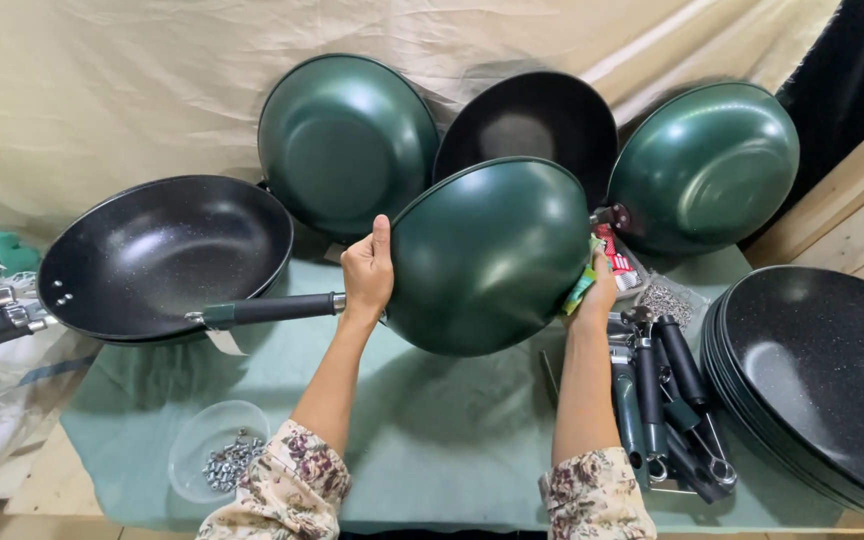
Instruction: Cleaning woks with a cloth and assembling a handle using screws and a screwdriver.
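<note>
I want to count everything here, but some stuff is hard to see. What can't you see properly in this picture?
Head view, the only one:
- Right hand: mostly behind the dark green round metal wok it holds; the green cloth there barely shows.
- Black speckled wok stack: cut off by the right edge, so uncountable.
- Small silver metal parts in the clear plastic bowl: too tiny to identify.
- Left hand: its palm faces away, against the wok's rim.
</note>
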